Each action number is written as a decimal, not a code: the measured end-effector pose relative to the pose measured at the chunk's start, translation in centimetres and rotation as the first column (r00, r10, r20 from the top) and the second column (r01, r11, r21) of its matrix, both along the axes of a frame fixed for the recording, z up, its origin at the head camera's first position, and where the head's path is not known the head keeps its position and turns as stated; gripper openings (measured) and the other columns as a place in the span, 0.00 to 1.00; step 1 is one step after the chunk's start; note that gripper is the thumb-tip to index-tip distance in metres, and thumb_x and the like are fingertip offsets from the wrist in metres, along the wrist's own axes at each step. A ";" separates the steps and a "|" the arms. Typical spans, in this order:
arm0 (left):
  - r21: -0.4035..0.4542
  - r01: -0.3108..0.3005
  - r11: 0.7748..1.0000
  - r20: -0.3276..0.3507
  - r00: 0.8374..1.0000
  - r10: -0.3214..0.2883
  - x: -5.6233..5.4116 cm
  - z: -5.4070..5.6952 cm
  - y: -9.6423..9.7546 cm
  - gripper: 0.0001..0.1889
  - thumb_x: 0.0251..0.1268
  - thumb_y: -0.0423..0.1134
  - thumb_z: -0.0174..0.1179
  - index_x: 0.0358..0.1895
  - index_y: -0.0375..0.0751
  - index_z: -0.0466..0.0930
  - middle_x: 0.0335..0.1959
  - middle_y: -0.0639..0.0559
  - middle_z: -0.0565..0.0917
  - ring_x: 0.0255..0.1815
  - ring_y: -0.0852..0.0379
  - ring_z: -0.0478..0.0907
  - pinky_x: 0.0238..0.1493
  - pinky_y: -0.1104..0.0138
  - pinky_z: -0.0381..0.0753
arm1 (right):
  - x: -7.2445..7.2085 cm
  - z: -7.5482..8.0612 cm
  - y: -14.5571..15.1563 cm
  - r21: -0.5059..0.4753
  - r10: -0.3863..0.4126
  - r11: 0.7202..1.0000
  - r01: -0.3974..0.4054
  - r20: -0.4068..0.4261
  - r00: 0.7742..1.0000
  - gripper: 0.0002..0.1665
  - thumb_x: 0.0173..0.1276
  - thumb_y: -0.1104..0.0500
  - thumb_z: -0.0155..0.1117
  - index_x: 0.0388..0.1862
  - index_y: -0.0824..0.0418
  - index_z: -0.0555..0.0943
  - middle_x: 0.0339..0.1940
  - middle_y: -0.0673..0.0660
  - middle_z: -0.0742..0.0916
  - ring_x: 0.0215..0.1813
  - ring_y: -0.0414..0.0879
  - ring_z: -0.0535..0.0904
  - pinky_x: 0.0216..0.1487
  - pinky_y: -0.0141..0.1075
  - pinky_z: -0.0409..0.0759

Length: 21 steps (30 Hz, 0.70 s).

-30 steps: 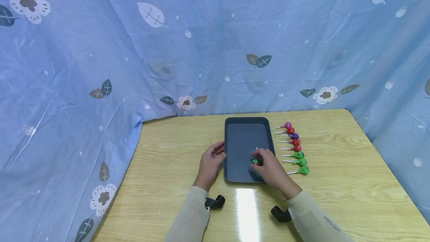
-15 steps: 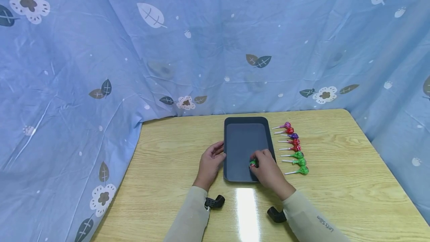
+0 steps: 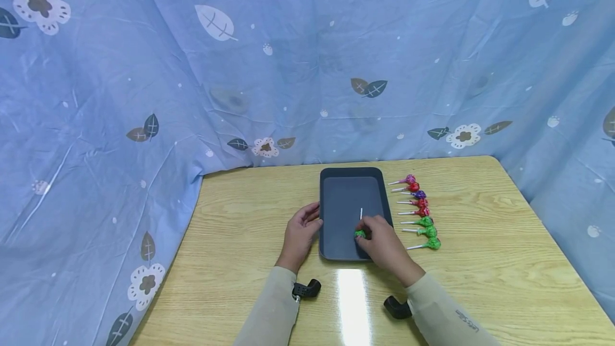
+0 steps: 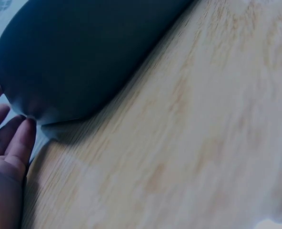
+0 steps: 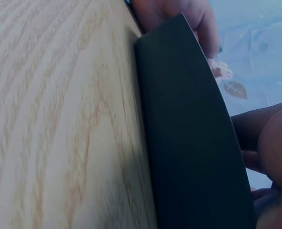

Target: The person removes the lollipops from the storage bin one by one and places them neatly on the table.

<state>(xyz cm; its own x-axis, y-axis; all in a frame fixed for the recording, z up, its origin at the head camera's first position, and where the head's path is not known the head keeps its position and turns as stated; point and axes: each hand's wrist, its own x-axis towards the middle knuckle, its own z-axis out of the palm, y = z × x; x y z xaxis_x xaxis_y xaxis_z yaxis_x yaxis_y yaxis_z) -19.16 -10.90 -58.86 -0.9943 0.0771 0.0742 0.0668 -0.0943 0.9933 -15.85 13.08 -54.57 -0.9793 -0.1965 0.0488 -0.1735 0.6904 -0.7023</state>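
In the head view, my right hand [image 3: 382, 240] is over the lower right part of a dark grey tray [image 3: 331, 247]. Its thumb and fingers pinch the head of a green-wrapped lollipop [image 3: 360, 234], whose white stick points toward the tray's far end. My left hand [image 3: 301, 233] is at the tray's left side, fingertips against its outer wall. The left wrist view shows these fingers [image 4: 22, 143] nearly straight, touching the tray wall [image 4: 79, 62]. In the right wrist view, the tray's near wall [image 5: 193, 133] hides part of my right hand [image 5: 274, 152] and the lollipop.
Right of the tray, a column of several lollipops lies on the wooden table [image 3: 490, 239], sticks pointing left: a pink one [image 3: 410, 179] at the far end, then red ones, a purple one [image 3: 420, 195] and green ones [image 3: 434, 243] nearest. A blue patterned curtain [image 3: 307, 68] hangs behind.
My right hand has shifted slightly left with the green lollipop inside the tray. The lollipop's stick, hidden half a second ago, shows again. My left hand has stayed at the tray's side.
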 end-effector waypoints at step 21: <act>-0.002 -0.002 1.000 -0.005 1.000 0.002 0.1 -0.1 -0.1 0.25 0.78 0.27 0.63 0.74 0.34 0.77 0.70 0.41 0.82 0.71 0.44 0.78 0.66 0.66 0.81 | 0.4 0.0 0.9 -0.232 -0.026 0.972 0.021 -0.015 1.000 0.04 0.76 0.66 0.73 0.46 0.61 0.87 0.44 0.53 0.82 0.43 0.47 0.78 0.40 0.39 0.82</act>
<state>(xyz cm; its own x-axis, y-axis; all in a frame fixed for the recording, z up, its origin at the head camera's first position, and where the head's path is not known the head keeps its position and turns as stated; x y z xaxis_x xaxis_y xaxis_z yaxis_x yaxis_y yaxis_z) -19.09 -11.00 -58.96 -0.9940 0.0755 0.0793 0.0722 -0.0925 0.9931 -15.47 14.03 -54.59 -0.9821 -0.1548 0.1074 -0.1728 0.5129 -0.8409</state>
